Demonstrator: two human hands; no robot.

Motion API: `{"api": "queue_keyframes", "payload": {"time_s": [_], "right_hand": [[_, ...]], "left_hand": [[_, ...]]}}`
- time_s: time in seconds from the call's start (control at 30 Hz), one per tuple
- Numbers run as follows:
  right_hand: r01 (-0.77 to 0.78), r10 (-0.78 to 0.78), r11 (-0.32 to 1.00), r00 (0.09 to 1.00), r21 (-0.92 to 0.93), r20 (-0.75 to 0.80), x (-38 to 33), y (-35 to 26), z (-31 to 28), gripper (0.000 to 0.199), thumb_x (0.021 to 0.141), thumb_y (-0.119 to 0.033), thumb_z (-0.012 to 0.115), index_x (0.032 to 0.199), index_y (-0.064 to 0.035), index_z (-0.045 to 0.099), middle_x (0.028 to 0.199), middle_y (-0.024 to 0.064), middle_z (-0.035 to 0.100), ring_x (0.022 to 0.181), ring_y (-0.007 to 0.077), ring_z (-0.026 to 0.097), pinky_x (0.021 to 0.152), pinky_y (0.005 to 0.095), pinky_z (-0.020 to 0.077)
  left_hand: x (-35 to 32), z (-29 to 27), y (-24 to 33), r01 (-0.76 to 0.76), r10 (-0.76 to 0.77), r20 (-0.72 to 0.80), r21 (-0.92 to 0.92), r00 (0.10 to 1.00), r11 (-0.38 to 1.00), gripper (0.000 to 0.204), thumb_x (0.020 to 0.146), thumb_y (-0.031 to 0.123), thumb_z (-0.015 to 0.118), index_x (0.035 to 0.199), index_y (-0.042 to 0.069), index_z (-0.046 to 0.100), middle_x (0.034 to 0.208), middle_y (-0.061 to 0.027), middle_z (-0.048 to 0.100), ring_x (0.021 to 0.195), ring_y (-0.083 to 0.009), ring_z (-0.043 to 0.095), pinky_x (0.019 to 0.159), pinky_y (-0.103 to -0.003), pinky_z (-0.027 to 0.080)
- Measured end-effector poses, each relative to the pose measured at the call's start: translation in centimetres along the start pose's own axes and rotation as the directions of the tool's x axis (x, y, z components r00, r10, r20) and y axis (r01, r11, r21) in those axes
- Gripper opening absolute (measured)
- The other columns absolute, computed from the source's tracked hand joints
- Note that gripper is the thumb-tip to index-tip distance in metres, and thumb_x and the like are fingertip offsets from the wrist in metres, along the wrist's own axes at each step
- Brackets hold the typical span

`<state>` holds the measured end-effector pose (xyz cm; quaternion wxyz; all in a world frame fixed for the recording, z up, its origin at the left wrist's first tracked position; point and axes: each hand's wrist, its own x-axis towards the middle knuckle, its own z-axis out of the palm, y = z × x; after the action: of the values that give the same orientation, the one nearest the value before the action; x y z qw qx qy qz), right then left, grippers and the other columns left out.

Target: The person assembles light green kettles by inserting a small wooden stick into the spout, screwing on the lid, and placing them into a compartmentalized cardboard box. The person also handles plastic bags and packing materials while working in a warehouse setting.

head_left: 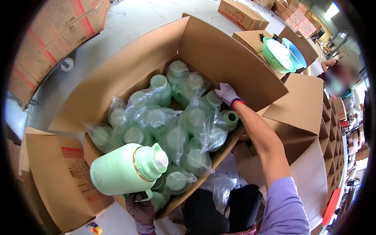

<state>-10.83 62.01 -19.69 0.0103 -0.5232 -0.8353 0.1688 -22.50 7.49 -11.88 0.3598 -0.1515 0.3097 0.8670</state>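
Observation:
My left hand (140,209), in a dark glove, is closed around the handle of a mint-green thermos jug (117,170). The jug is tilted on its side above the near left of a large open cardboard box (219,51), its spouted top toward the right. Across the box, my right hand (227,94), in a pale glove with a red cuff, is closed at the top of a green bottle (212,100); its thumb is hidden. Beside that bottle stands an uncovered bottle with an open dark mouth (231,117). Several green bottles in clear plastic bags (154,117) fill the box.
Divided cartons (333,137) stand at the right. A green bowl (279,55) and a blue bowl (295,53) rest on a carton at the far right. Stacked cartons (58,35) rise at the left. A person (340,78) is at the far right. Loose plastic (223,180) lies by my knees.

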Motion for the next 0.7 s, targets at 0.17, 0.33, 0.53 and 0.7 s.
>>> {"api": "queue_keyframes", "payload": {"time_s": [0.17,0.33,0.53,0.7], "right_hand": [[-0.080,0.080,0.997,0.996,-0.011,-0.026,2.0,-4.1,1.5,0.065,0.089,-0.060,0.053,0.126,-0.0071,0.063,0.130,0.0234,0.060,0.116,0.0380,0.060,0.096,0.0468,0.0493],[0.230,-0.200,0.942,0.969,-0.246,0.142,5.5,-7.9,1.0,0.063,0.089,-0.055,0.056,0.130,-0.0083,0.057,0.128,0.0223,0.060,0.118,0.0373,0.058,0.098,0.0463,0.0472],[0.456,-0.457,0.889,0.889,0.041,0.031,6.3,-20.0,8.2,0.067,0.087,-0.052,0.060,0.136,-0.0068,0.049,0.137,0.0252,0.050,0.121,0.0395,0.054,0.100,0.0475,0.0459],[0.317,-0.319,0.947,0.946,-0.048,-0.052,6.5,-24.6,11.7,0.056,0.090,-0.044,0.057,0.135,-0.0099,0.050,0.132,0.0216,0.056,0.123,0.0369,0.054,0.098,0.0470,0.0469]], "left_hand": [[3.5,-0.8,-2.3,0.053,-0.050,-0.057,0.053,0.997,0.997,0.015,0.092,0.019,0.056,0.098,0.010,0.066,0.080,-0.0028,0.066,0.078,-0.0155,0.063,0.077,-0.033,0.054],[5.3,0.0,-3.4,-0.006,0.016,-0.141,0.074,0.990,0.997,0.014,0.089,0.020,0.057,0.093,0.009,0.066,0.075,-0.0035,0.064,0.078,-0.0173,0.062,0.080,-0.034,0.053],[6.2,2.1,-4.5,-0.097,0.095,0.048,0.048,0.994,0.994,0.015,0.092,0.017,0.052,0.100,0.007,0.057,0.091,-0.0023,0.059,0.081,-0.0133,0.057,0.080,-0.031,0.050],[7.0,0.7,-3.5,-0.185,0.186,-0.020,0.049,0.982,0.981,0.016,0.092,0.015,0.051,0.103,0.008,0.059,0.088,-0.0011,0.061,0.074,-0.0132,0.056,0.082,-0.032,0.049]]}}
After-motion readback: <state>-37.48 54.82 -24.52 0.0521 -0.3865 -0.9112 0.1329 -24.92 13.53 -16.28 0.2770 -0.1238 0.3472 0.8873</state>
